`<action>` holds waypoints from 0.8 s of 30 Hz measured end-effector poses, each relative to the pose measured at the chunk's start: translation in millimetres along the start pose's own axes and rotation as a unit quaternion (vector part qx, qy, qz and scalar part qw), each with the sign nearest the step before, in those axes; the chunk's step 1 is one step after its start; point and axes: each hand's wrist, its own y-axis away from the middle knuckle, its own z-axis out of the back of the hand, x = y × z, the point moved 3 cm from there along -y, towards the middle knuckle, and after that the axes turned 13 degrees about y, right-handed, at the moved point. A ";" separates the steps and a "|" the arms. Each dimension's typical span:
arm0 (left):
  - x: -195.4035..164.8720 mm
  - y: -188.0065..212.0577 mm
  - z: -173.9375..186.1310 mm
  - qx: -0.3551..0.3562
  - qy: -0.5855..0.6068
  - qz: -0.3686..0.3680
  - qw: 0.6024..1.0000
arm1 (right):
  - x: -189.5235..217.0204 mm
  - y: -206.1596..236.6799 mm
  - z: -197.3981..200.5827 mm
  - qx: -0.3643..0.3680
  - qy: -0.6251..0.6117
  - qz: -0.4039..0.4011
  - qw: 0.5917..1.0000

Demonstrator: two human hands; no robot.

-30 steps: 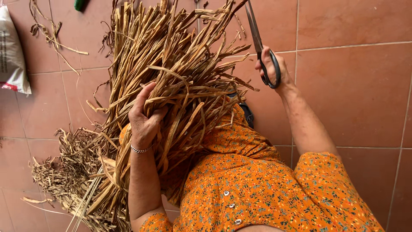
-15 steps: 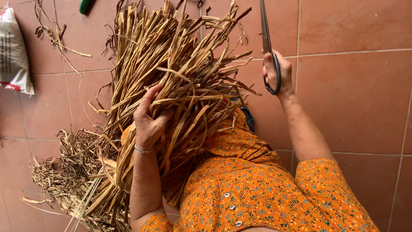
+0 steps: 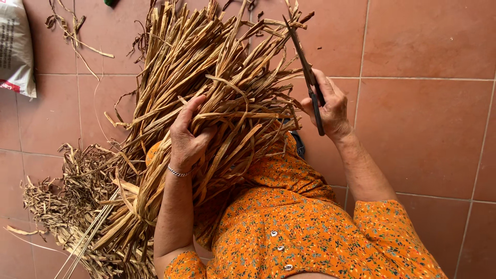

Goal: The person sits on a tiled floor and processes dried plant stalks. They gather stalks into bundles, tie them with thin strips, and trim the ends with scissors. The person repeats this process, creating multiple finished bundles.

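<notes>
Left hand (image 3: 187, 135) grips bundle of dry stalks (image 3: 206, 103) at frame centre, over the lap. Right hand (image 3: 328, 107) closed on scissors (image 3: 308, 77) (blades up, tips at the stalk ends). Trimmings (image 3: 67, 206) lower left; sack (image 3: 15, 46) upper left.

White sack (image 3: 15, 49) cut off at the left edge. Dry-leaf bundle (image 3: 206, 103) exceeds the top edge. Left hand (image 3: 188, 137) fingertips lie buried within the leaves.

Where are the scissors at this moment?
In the head view, the scissors are right of centre, in the right hand, blades pointing up beside the dried-leaf bundle.
</notes>
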 end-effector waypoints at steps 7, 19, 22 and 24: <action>-1.6 -5.5 -9.0 -0.009 -0.005 0.042 0.999 | -23.3 -4.8 -17.4 0.004 -0.001 0.007 1.000; -62.3 23.9 14.5 0.056 -0.375 -0.048 0.924 | -147.3 95.4 -25.1 0.036 0.127 -0.246 0.960; -77.8 60.7 57.4 -0.032 -0.321 -0.027 0.946 | -175.8 130.0 -30.4 0.072 0.203 -0.275 0.937; -85.2 95.7 79.8 -0.126 -0.276 -0.026 0.953 | -180.2 147.6 -32.7 0.095 0.268 -0.260 0.923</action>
